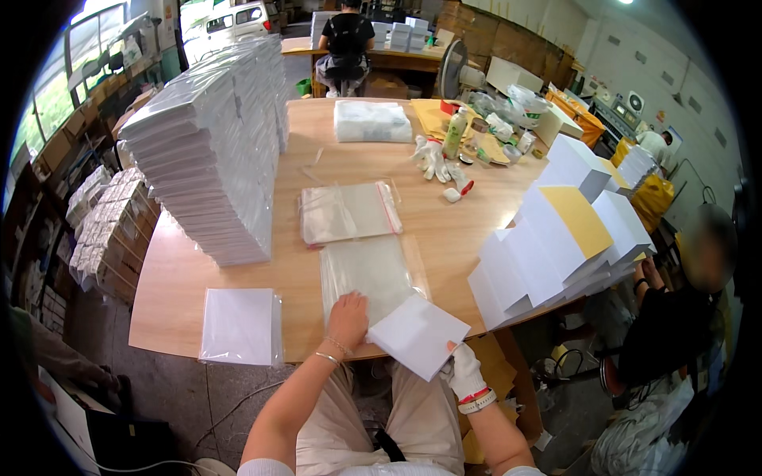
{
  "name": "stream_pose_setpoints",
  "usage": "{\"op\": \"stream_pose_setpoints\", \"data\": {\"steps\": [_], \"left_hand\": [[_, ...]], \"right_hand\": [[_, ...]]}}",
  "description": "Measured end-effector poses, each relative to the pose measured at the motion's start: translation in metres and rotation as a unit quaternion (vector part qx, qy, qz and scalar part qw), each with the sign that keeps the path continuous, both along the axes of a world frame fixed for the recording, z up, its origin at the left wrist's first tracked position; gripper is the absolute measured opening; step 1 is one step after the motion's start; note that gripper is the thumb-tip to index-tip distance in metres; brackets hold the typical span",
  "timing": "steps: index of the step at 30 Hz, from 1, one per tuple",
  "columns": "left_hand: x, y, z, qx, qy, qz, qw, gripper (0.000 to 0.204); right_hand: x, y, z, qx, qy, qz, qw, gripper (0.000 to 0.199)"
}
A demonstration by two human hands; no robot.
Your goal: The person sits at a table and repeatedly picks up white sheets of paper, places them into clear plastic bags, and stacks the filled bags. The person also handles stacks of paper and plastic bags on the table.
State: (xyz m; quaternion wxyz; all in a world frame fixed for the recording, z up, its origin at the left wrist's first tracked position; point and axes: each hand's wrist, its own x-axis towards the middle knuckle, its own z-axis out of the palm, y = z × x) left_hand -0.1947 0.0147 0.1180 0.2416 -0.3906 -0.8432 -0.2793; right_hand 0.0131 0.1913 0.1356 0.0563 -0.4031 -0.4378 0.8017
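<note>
My right hand [464,371], in a white glove, grips a square white paper pad [421,335] by its right corner, with the thumb on top. The pad is tilted over the table's front edge. My bare left hand [348,317] lies on the near end of a pile of see-through plastic bags [369,274], fingers stretched out, just left of the pad. Behind this pile is a second batch of plastic bags [345,213] with a reddish edge. To the left, a bagged white pad [238,324] lies flat near the front edge.
A tall stack of bagged pads [206,151] rises at the left of the wooden table [298,297]. Piles of unbagged white pads [540,254] stand at the right. Gloves [432,159], a bottle [455,133] and tape rolls lie farther back. A person [675,317] sits at the right.
</note>
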Motion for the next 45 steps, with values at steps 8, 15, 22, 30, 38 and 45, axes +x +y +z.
{"op": "stream_pose_setpoints", "data": {"steps": [8, 15, 22, 30, 38, 45], "left_hand": [[0.009, 0.004, 0.038, 0.134, -0.662, -0.063, 0.735, 0.026], [0.027, -0.003, 0.008, 0.019, -0.449, -0.048, 0.892, 0.031], [0.08, 0.007, -0.003, 0.277, -0.459, -0.044, 0.843, 0.041], [0.129, 0.015, -0.034, 0.259, -0.449, -0.087, 0.851, 0.018], [0.171, 0.0, -0.088, 0.152, -0.33, -0.16, 0.918, 0.015], [0.17, -0.009, -0.102, 0.22, -0.39, -0.152, 0.881, 0.016]], "right_hand": [[-0.012, -0.011, 0.015, -0.12, -0.02, -0.171, 0.978, 0.008], [-0.01, -0.018, -0.006, -0.096, 0.083, -0.127, 0.984, 0.016], [-0.003, -0.052, 0.002, -0.211, 0.111, -0.162, 0.958, 0.015], [0.028, -0.062, 0.002, -0.217, 0.11, -0.133, 0.961, 0.02], [0.043, -0.079, -0.017, -0.12, 0.121, -0.049, 0.984, 0.023], [0.034, -0.093, -0.008, -0.002, 0.097, -0.009, 0.995, 0.022]]}}
